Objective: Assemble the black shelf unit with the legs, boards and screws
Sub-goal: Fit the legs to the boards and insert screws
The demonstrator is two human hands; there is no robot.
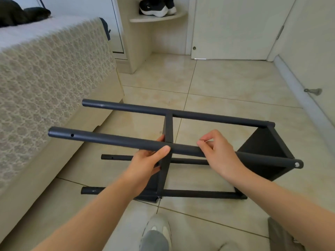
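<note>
The black shelf unit (262, 147) lies on its side on the tiled floor, several round legs pointing left. One board (264, 149) closes the right end; a second board (167, 134) stands edge-on in the middle. My left hand (150, 160) is wrapped around the near upper leg (108, 139) where it meets the middle board. My right hand (215, 151) rests on the same leg a little to the right, thumb and forefinger pinched together on something too small to identify. A screw head (297, 164) shows at the leg's right end.
A bed (54, 78) with a lace cover runs along the left, close to the legs' free ends. A wall and door stopper (312, 91) lie to the right, a corner shelf with shoes (157, 8) at the back. My shoe (157, 230) is just below the unit.
</note>
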